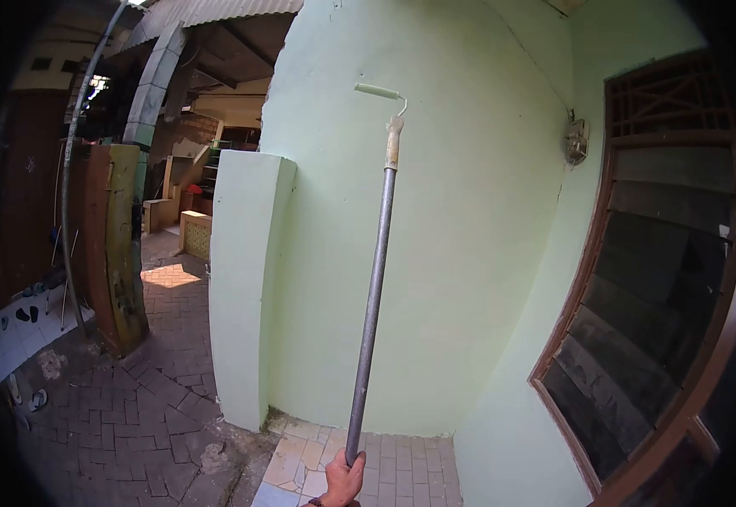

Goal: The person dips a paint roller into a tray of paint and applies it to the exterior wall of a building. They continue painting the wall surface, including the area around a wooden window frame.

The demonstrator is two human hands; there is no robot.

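My left hand (344, 479) is closed round the lower end of a long grey metal pole (373, 296) at the bottom of the view. The pole rises almost upright, leaning slightly right. A worn, paint-marked handle (393, 144) is fixed at its top, with a bent wire frame and a pale green paint roller (376, 89). Behind the roller is the light green wall (469, 220); whether they touch cannot be told. My right hand is not in view.
A brown-framed louvred window (638, 287) is on the right, with a meter box (577, 139) beside it. A green pillar (245, 279) stands left of the wall. Brick paving (123, 422), sandals (39, 400) and a thin pole (67, 194) are further left. Tiles (410, 465) line the wall's foot.
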